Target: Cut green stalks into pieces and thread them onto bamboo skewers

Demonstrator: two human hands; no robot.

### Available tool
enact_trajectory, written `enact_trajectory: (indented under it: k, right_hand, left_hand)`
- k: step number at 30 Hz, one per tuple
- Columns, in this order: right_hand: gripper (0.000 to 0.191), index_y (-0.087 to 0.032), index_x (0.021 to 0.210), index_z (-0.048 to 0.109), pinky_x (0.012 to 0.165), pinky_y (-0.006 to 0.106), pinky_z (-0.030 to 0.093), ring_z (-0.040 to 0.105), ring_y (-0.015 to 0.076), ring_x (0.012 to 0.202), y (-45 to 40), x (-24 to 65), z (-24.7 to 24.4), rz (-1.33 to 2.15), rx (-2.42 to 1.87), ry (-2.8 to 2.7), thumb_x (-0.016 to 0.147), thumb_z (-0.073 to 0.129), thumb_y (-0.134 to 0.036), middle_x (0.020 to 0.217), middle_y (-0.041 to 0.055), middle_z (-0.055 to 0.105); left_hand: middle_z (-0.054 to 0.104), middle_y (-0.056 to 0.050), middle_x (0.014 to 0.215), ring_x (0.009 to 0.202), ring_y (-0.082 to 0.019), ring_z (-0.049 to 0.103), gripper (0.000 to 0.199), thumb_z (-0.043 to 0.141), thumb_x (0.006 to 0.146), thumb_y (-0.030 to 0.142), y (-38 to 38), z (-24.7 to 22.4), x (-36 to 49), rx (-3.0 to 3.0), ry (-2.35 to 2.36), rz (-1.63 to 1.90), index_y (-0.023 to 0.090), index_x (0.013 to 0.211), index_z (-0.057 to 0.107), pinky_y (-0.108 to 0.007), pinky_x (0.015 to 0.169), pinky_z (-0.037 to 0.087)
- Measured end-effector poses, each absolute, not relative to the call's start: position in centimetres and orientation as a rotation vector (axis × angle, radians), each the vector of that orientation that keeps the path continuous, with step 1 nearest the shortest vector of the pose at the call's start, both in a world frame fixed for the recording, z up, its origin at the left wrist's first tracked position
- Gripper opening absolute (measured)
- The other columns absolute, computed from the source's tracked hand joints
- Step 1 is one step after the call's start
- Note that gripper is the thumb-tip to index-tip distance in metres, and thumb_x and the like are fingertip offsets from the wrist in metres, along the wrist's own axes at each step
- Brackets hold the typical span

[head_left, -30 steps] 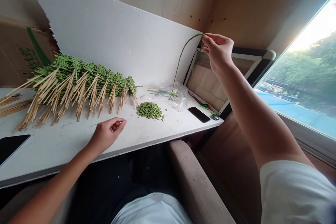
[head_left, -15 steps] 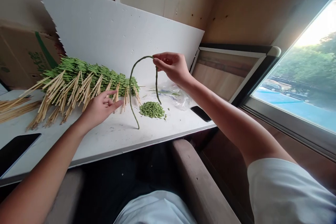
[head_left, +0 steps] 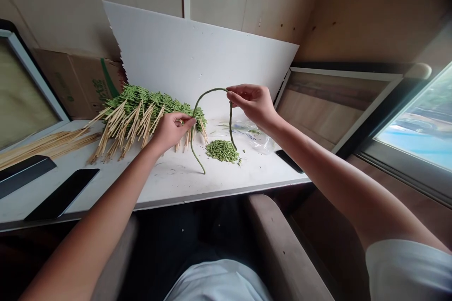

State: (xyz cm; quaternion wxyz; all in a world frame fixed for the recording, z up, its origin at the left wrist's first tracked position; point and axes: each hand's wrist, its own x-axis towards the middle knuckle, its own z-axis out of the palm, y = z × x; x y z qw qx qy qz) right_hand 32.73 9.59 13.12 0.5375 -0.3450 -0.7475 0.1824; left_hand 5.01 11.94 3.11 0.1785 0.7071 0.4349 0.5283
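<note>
One long green bean (head_left: pixel 211 90) hangs in an arch above the table, both of its ends drooping. My right hand (head_left: pixel 254 103) pinches it near the top of the arch, on the right. On the left side of the arch, the thumb and fingertips of my left hand (head_left: pixel 173 128) close around the bean. Below it lies a small heap of short cut bean pieces (head_left: pixel 221 150). Behind my left hand is a large stack of green bean skewers (head_left: pixel 151 98), their pale wooden sticks (head_left: pixel 118 127) pointing forward.
Loose wooden sticks (head_left: pixel 60 143) and two dark flat devices, one a phone-like slab (head_left: pixel 63 194), lie at the left. A clear plastic bag (head_left: pixel 263 143) and a phone (head_left: pixel 290 161) are on the right. A white foam board (head_left: pixel 205 51) stands behind.
My left hand has moved right and taken hold of the bean, having been apart from it with fingers spread. My right hand still pinches the bean. The view has turned to the left.
</note>
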Motion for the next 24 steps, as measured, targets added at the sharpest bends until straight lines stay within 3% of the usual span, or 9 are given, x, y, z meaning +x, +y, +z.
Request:
enact_trajectory:
  k: [8, 14, 18, 24]
  right_hand:
    - [0.036, -0.016, 0.108, 0.081, 0.074, 0.035, 0.059, 0.069, 0.0167, 0.08, 9.0, 32.7, 11.0, 0.382, -0.89, -1.828, 0.092, 0.079, -0.047, 0.087, 0.0069, 0.076]
    - [0.019, -0.019, 0.112, 0.079, 0.082, 0.035, 0.058, 0.069, 0.0169, 0.088, 6.8, 30.1, 7.5, 0.236, -0.893, -1.888, 0.102, 0.067, -0.031, 0.103, 0.0083, 0.074]
    - [0.021, -0.018, 0.115, 0.076, 0.092, 0.039, 0.051, 0.065, 0.0222, 0.102, 4.7, 28.7, 3.3, -0.119, -1.024, -2.018, 0.109, 0.056, -0.02, 0.112, 0.0112, 0.073]
    - [0.028, -0.019, 0.121, 0.074, 0.086, 0.04, 0.039, 0.058, 0.0258, 0.102, 3.3, 28.3, -2.4, -0.398, -1.16, -2.298, 0.109, 0.051, -0.012, 0.111, 0.0108, 0.073]
  left_hand:
    - [0.076, -0.009, 0.092, 0.06, -0.012, 0.052, 0.039, 0.075, 0.092, 0.05, 11.2, 5.5, 2.5, 2.179, 1.316, 1.587, 0.013, 0.1, 0.081, -0.025, 0.057, 0.04]
    - [0.072, -0.006, 0.095, 0.067, -0.013, 0.051, 0.027, 0.072, 0.098, 0.04, 8.4, 7.9, -0.8, 2.526, 1.517, 1.705, 0.015, 0.101, 0.083, -0.028, 0.069, 0.042]
    - [0.075, -0.005, 0.108, 0.08, -0.018, 0.062, 0.026, 0.065, 0.102, 0.041, 7.0, 4.7, -2.8, 2.676, 1.641, 1.471, 0.023, 0.102, 0.083, -0.031, 0.072, 0.043]
    - [0.077, -0.003, 0.114, 0.087, -0.023, 0.07, 0.033, 0.056, 0.1, 0.046, 7.7, -3.1, -4.7, 2.668, 1.726, 0.882, 0.028, 0.095, 0.083, -0.032, 0.071, 0.044]
